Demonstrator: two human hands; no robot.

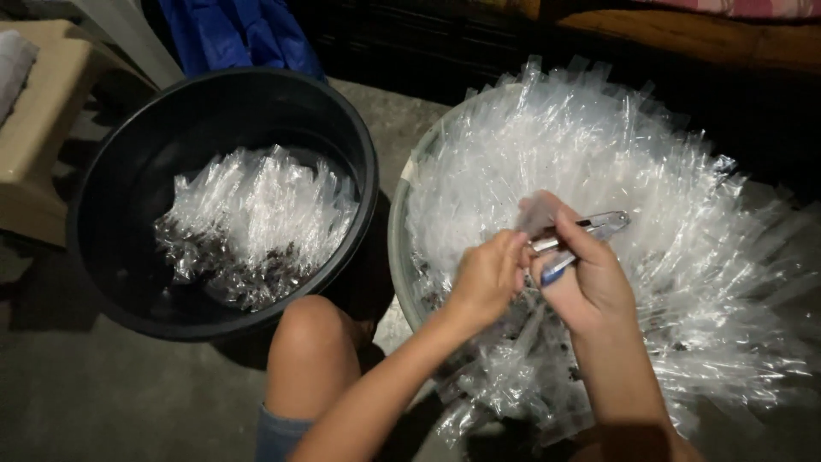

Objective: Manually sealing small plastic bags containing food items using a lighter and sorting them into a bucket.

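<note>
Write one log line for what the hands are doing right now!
right hand: holds metal stapler | left hand: pinches clear packet at stapler | below: basin of packets | beside: black tub

Glossy clear plastic bags (650, 171), shiny metal stapler (590, 227)

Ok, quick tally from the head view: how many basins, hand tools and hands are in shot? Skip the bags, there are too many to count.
Basins: 2, the black basin and the pale basin, both holding clear plastic bags
Hand tools: 1, the metal stapler in the right hand
Hands: 2, right hand and left hand
Total: 5
</note>
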